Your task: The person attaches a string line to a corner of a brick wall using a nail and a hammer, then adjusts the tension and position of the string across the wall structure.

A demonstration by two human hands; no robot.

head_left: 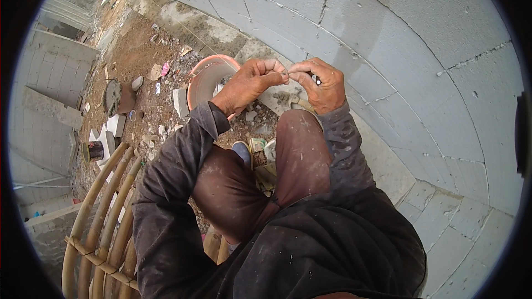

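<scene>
My left hand (pixel 250 83) and my right hand (pixel 321 84) meet in front of the wall, above my knees. Thumb and forefinger of each are pinched together, their tips almost touching. A thin string (pixel 200 40) runs from the ground at the upper left toward my left hand, and its end seems to lie between the fingertips; the exact hold is too small to see. Something small, dark and white shows between the curled fingers of my right hand, its kind unclear. Below and behind my left hand stands an orange-rimmed bucket (pixel 192 89), partly covered by the hand.
A grey block wall (pixel 382 66) curves along the right. Bamboo poles (pixel 105 216) lashed together stand at the lower left. Rubble, white block pieces (pixel 115 125) and a mortar-filled bucket (pixel 125 99) lie on the dirt at left. My shoe (pixel 243 152) shows between my knees.
</scene>
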